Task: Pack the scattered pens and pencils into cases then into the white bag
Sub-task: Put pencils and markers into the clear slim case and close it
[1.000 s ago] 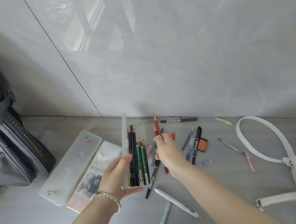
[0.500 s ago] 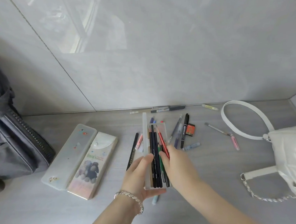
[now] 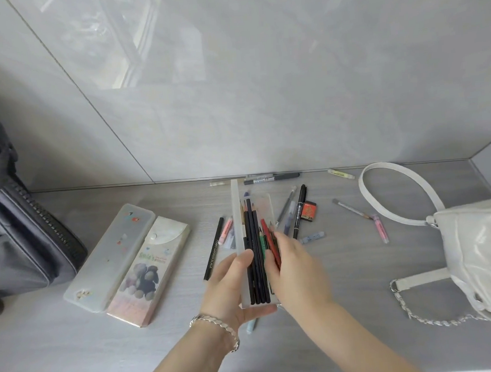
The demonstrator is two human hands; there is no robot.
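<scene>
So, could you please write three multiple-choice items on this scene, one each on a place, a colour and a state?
1. Where does the white bag lie?
A. At the right of the surface
B. Against the dark backpack
C. On the two closed cases

2. What colour is the pencil under the right hand?
A. Yellow
B. Red
C. Purple

3. In what state is the clear case in the left hand?
A. Snapped shut
C. Empty
B. Open, with pencils inside

Answers: 1 A, it lies at the right edge, strap towards the wall. 2 B, its shaft is red. 3 B, its lid stands up at the left and dark pencils lie inside.
</scene>
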